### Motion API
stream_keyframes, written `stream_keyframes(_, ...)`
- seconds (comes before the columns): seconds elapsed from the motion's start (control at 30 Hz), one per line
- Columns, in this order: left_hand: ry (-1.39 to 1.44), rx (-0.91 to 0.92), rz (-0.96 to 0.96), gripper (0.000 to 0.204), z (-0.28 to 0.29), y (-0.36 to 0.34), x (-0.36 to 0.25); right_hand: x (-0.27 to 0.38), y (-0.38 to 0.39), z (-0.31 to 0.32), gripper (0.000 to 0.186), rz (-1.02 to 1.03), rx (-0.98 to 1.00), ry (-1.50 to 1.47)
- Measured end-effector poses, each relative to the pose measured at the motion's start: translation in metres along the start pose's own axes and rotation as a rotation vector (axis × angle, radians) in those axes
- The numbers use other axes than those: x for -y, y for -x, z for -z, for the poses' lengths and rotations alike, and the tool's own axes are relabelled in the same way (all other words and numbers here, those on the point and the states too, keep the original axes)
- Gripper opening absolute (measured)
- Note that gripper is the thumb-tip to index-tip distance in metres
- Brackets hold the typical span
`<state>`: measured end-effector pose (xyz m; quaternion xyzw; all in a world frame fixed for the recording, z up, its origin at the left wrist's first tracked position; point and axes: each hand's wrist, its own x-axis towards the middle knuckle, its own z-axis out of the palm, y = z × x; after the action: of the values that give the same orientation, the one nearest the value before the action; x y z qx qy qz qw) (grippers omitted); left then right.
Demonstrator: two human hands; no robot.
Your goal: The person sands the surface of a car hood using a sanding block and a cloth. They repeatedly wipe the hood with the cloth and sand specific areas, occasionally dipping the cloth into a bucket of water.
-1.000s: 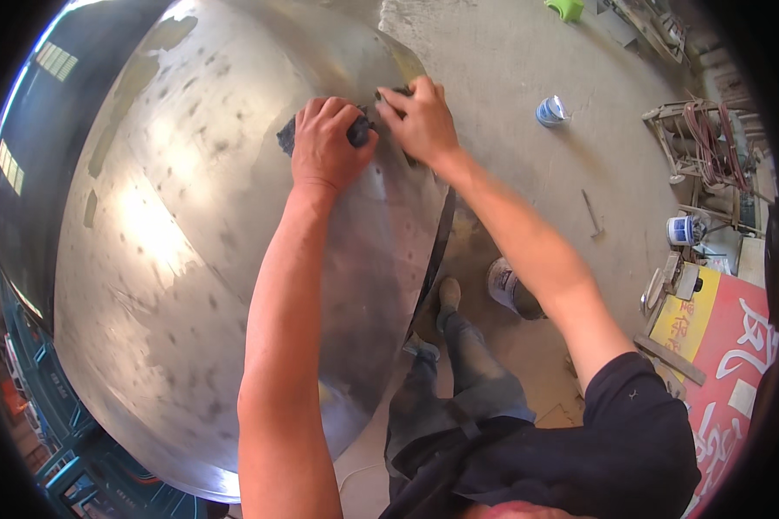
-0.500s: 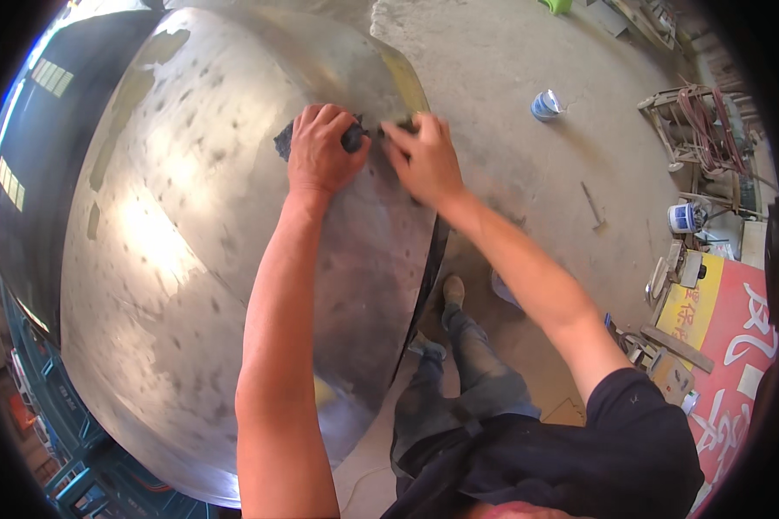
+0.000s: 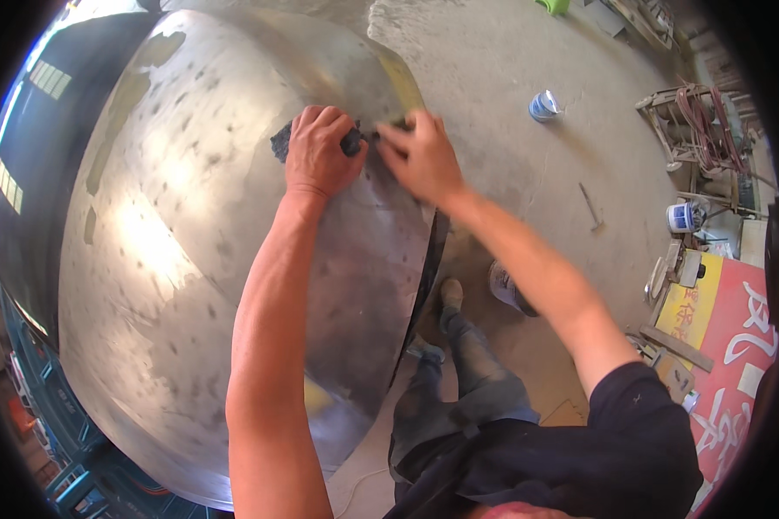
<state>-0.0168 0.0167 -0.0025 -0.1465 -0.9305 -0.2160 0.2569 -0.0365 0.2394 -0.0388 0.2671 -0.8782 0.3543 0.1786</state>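
Note:
A large curved metal panel (image 3: 173, 277), silvery with dark spots and dull filler patches, lies beneath my hands. My left hand (image 3: 318, 151) is closed over a crumpled dark grey pad (image 3: 281, 143) and presses it on the panel's upper part. Just to its right, my right hand (image 3: 417, 154) is at the panel's edge, blurred, fingers curled around a small dark object that is mostly hidden; I cannot make out what it is. Dark glossy bodywork (image 3: 39, 199) adjoins the panel on the left.
Teal crates (image 3: 74, 445) sit below the panel. On the concrete floor (image 3: 493, 78) are a small white-blue pail (image 3: 543, 105), a long-handled tool (image 3: 590, 208) and a bucket (image 3: 504, 285) beside my feet. Racks with hoses (image 3: 701, 130), another pail (image 3: 679, 218) and a red-yellow board (image 3: 710, 346) line the right side.
My right hand has moved down along the panel's edge since a second ago, with motion blur. My left hand has shifted slightly down and left, still on the dark pad.

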Motion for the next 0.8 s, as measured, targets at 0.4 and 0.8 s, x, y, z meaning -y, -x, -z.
stream_keyframes(0.4,-0.031,0.032,-0.002,0.019,-0.009,-0.009,-0.008,-0.023,-0.029,0.001,0.037,-0.001,-0.043,-0.012)
stream_keyframes(0.8,0.001,-0.029,0.004,0.020,-0.017,-0.011,-0.008,-0.051,-0.063,-0.004,0.032,-0.036,-0.002,0.029)
